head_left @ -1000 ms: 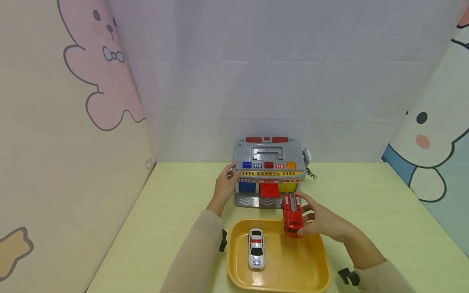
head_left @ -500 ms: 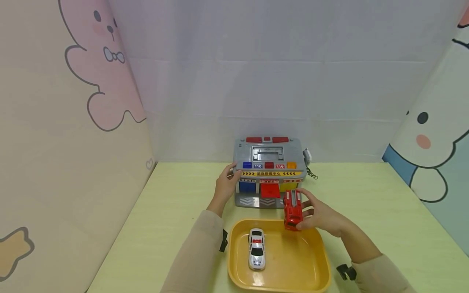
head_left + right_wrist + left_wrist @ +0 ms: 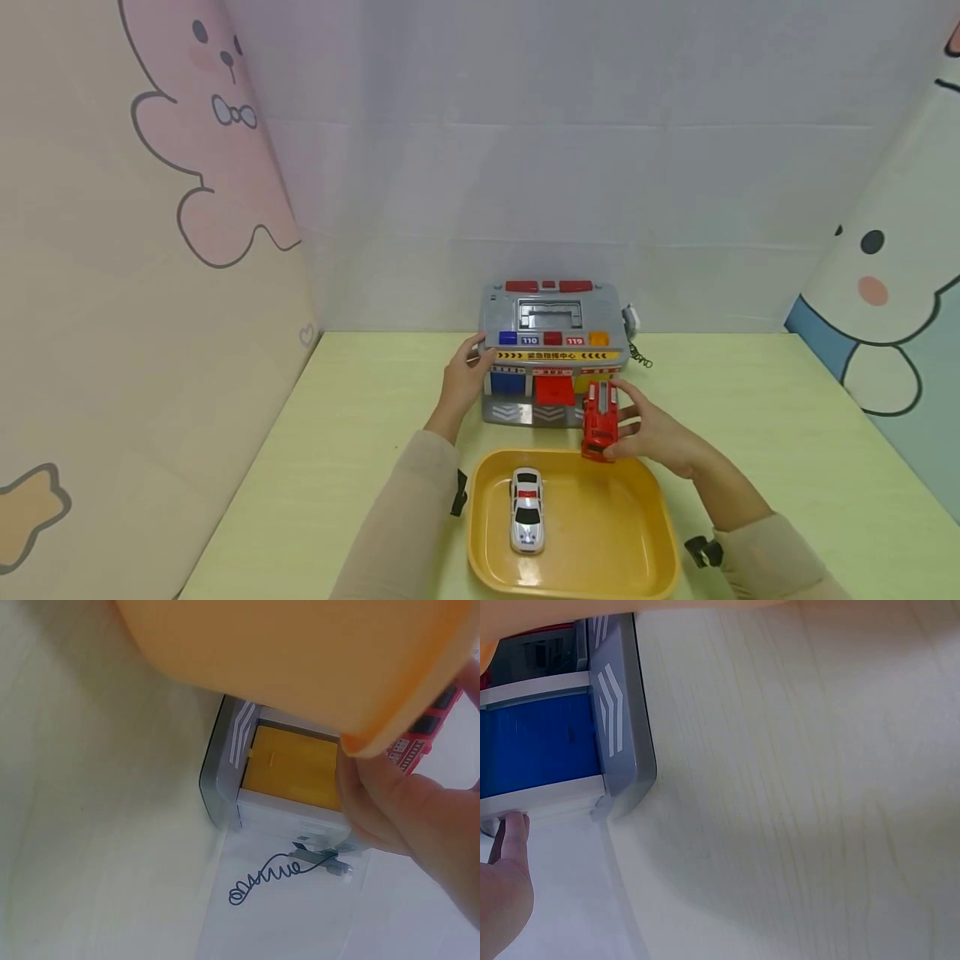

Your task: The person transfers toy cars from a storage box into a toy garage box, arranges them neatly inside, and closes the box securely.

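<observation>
Against the back wall stands a grey toy rescue station (image 3: 495, 315) with a blue door (image 3: 540, 742), a raised red door (image 3: 555, 391) and a lowered yellow door (image 3: 292, 766). My left hand (image 3: 460, 385) steadies its left front corner, thumb on the front and a finger along the side wall. Between thumb and fingers my right hand (image 3: 658, 435) holds a red toy fire truck (image 3: 600, 423), tilted, above the far rim of the yellow tray (image 3: 663, 542). In the head view the truck overlaps the station's ramp before the yellow door.
A white toy police car (image 3: 527, 521) lies in the left half of the tray. On the station's right side hangs a toy phone handset (image 3: 630, 319) with a coiled cord (image 3: 262, 879). Printed cloth walls (image 3: 480, 167) enclose the pale green table (image 3: 360, 433).
My right hand has moved the fire truck away from me, from over the tray toward the station's right front. The left hand keeps its place on the station.
</observation>
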Motion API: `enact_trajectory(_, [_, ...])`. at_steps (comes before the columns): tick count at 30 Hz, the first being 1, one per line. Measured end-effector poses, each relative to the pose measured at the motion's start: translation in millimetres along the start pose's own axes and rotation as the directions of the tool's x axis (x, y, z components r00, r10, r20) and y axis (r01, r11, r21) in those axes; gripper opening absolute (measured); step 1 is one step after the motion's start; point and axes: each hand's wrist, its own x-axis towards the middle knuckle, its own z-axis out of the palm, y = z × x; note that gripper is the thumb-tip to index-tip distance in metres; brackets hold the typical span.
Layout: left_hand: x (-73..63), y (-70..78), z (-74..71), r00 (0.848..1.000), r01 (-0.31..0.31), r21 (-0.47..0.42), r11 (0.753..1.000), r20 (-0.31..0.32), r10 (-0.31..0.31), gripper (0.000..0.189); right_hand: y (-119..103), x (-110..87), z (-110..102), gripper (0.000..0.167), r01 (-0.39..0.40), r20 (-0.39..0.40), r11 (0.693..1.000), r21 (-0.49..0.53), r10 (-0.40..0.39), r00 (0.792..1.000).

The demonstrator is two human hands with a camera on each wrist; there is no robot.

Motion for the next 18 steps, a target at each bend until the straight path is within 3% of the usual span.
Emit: enact_trajectory(18, [0.2,0.3,0.3,1.000,0.004,-0.007,1.000,0.000,-0.004,0.047,11.9,7.3,-8.9,0.107,0.014,-0.065,1.000,0.011,-0.013,0.998])
